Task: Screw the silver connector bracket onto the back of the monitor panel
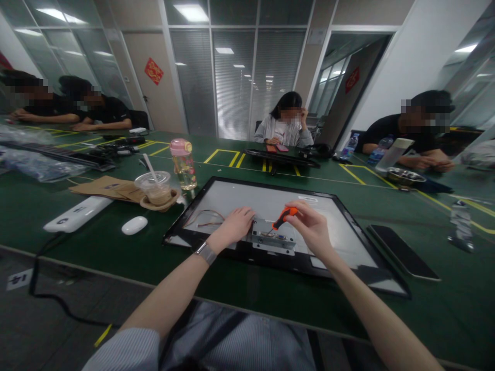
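Note:
A black-framed display panel (328, 232) lies on the table in front of me with its pale back facing up. Near its front edge stands a silver metal bracket (274, 245) with connector ports along it. My left hand (238, 222) grips the bracket's left end; its fingertips are partly hidden behind the metal. In my right hand (311, 224) is an orange and black screwdriver (284, 217), tilted, its tip down at the connector row. Whether the tip sits in a screw is too small to tell. Thin wires (209, 219) lie on the panel left of my hand.
To the left are a white mouse (134, 225), a white power strip (77, 214), an iced drink cup (154, 188) and a pink-lidded bottle (183, 165). A dark phone-like slab (402, 252) lies right of the panel. Several people sit around the table, one person (286, 123) opposite.

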`<act>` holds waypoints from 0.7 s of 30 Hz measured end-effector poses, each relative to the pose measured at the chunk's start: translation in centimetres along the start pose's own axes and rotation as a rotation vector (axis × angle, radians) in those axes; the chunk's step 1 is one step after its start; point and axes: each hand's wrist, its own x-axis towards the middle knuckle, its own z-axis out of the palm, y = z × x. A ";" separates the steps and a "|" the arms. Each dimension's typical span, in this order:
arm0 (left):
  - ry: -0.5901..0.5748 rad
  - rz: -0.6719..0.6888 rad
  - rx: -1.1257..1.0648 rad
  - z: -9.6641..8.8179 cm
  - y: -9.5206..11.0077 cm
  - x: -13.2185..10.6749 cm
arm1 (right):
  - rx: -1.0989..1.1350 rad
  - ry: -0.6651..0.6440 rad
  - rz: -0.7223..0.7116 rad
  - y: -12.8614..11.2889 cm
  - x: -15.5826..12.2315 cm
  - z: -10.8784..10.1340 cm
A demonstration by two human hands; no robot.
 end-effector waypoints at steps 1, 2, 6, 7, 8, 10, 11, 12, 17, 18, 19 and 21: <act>0.000 0.000 0.000 0.0 0.0 0.0 | -0.006 0.005 -0.005 0.0 0.0 0.0; -0.001 0.001 0.000 0.0 0.1 0.0 | -0.014 0.009 -0.009 0.0 0.0 0.0; -0.006 0.003 0.003 0.0 0.1 0.0 | -0.059 0.021 -0.037 -0.3 -0.1 0.1; -0.006 0.004 0.003 -0.1 0.1 0.0 | -0.065 0.017 -0.045 -0.4 -0.2 0.2; -0.005 0.004 0.002 -0.1 0.1 0.0 | -0.067 0.008 -0.052 -0.5 -0.3 0.2; -0.005 0.004 0.000 -0.1 0.1 0.0 | -0.075 -0.012 -0.065 -0.7 -0.3 0.3; -0.005 0.003 -0.001 -0.2 0.1 0.0 | -0.090 -0.018 -0.074 -0.7 -0.3 0.3; -0.006 0.002 -0.001 -0.2 0.1 0.0 | -0.116 -0.017 -0.086 -0.7 -0.3 0.2; -0.010 0.003 -0.004 -0.3 0.2 0.0 | -0.256 0.039 -0.192 -0.2 -0.2 -0.3; -0.009 0.004 -0.004 -0.3 0.2 0.0 | -0.260 0.029 -0.198 -0.2 -0.2 -0.4; -0.007 0.004 -0.003 -0.3 0.2 0.0 | -0.252 0.006 -0.189 -0.2 -0.2 -0.4; -0.003 0.005 -0.002 -0.1 0.2 0.0 | -0.204 -0.057 -0.140 -0.3 -0.3 -0.4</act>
